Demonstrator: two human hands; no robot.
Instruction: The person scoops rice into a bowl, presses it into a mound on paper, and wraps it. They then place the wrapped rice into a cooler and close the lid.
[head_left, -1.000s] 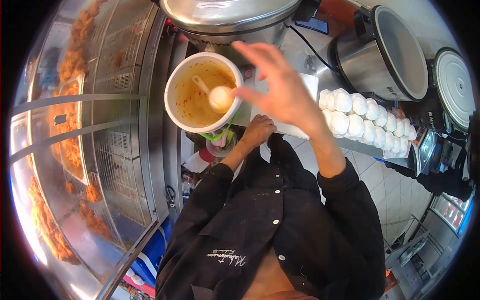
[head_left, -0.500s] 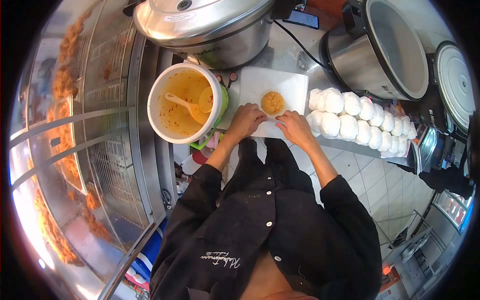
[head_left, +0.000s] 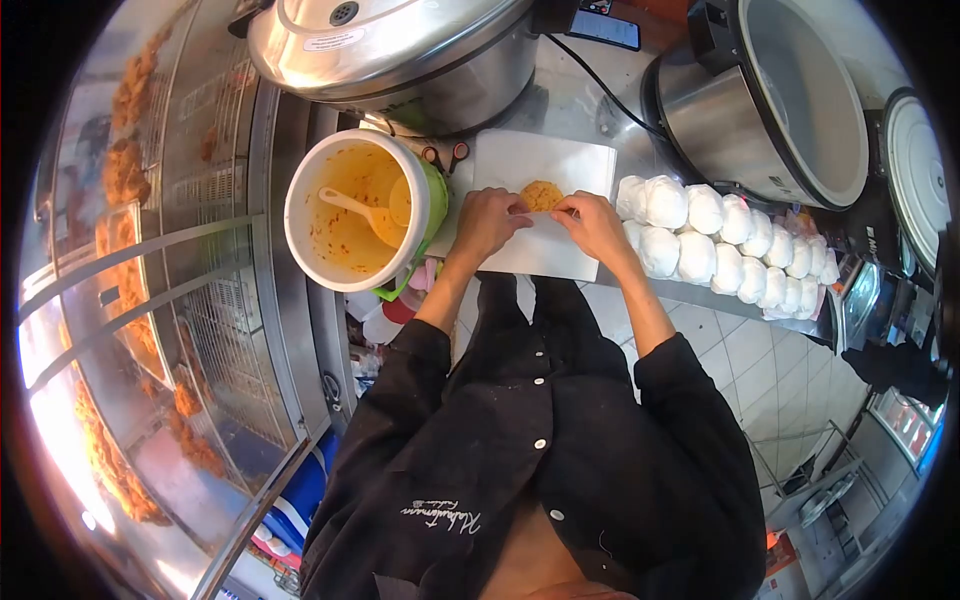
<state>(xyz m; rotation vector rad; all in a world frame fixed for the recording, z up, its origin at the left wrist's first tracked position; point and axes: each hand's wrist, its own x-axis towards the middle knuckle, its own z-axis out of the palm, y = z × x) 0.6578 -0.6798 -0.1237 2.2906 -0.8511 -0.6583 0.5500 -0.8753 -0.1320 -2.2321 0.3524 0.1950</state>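
A round portion of orange rice [head_left: 541, 195] lies on a stack of white paper sheets [head_left: 550, 250] on the steel counter. My left hand [head_left: 489, 222] pinches the near edge of the top sheet, just left of the rice. On the right, my right hand [head_left: 590, 219] pinches the same edge, which is lifted against the near side of the rice. A white bucket [head_left: 296, 215] with orange residue stands left of the paper, a white ladle [head_left: 345, 202] inside it. Rows of white wrapped bundles [head_left: 697, 256] sit to the right.
A large steel cooker [head_left: 430, 75] with its lid shut stands behind the bucket. An open cooker [head_left: 710, 115] is at the back right. Scissors [head_left: 447, 157] lie by the bucket, a phone [head_left: 605, 30] at the back. A glass cabinet [head_left: 215, 280] with fried food stands left.
Both hands have moved slightly away from my body, lifting the near paper edge up to the rice. The rice is now partly hidden behind it.
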